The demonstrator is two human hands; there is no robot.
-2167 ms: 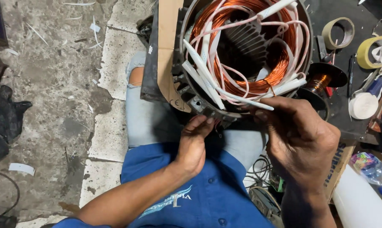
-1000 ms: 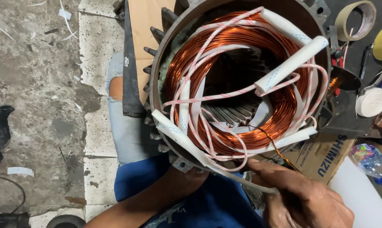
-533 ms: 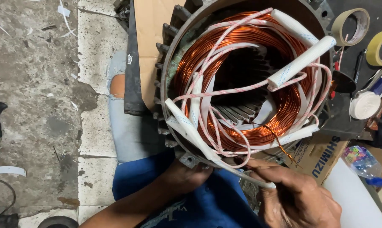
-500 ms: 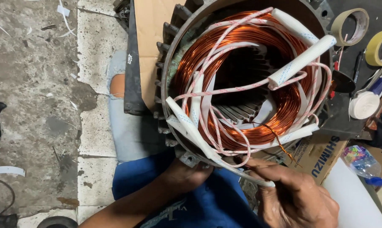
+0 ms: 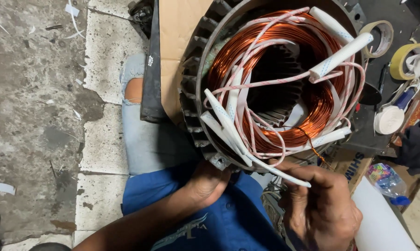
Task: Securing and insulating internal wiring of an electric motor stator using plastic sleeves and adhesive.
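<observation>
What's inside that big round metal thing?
Inside the metal motor shell sit shiny copper wire coils, white sleeved wires and a dark slotted core. The coils hide the slots' insides.

A single camera sits on the person's head and looks steeply down, close over the motor stator [image 5: 270, 83] resting at their lap. The left hand [image 5: 207, 183] and right hand [image 5: 321, 209] enter from the bottom edge, the concrete floor [image 5: 38, 107] filling the left side.
</observation>
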